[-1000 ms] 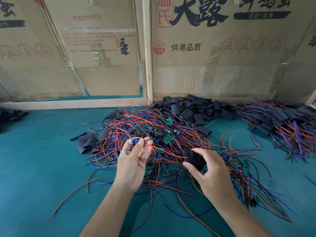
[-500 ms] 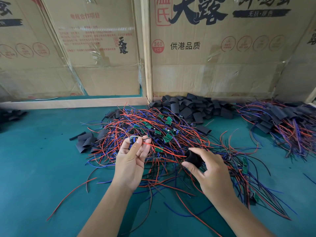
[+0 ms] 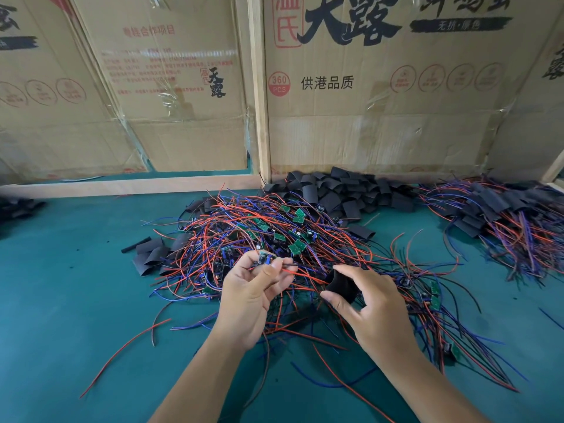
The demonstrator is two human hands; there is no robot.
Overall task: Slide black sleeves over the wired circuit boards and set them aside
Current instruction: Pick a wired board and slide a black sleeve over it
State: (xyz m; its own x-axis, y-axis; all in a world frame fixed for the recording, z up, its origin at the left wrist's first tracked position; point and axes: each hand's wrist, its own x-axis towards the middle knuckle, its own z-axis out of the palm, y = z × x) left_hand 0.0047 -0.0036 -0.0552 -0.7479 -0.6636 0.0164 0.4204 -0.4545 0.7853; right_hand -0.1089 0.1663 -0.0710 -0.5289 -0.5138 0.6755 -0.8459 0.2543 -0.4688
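Green table (image 3: 61,300) bore a tangled heap of wired boards (image 3: 259,236); loose sleeves (image 3: 338,193) lay behind it. Right hand (image 3: 372,312) gripped one black sleeve (image 3: 340,285) over the heap. Left hand (image 3: 250,297) pinched a small circuit board (image 3: 264,258) just beside.

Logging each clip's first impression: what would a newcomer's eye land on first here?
The big tangle of red and blue wires with small green circuit boards, heaped mid-table on the teal mat. Just in front, the left hand pinches one wired circuit board while the right hand grips a black sleeve. Behind, a pile of black sleeves lies against the cardboard boxes.
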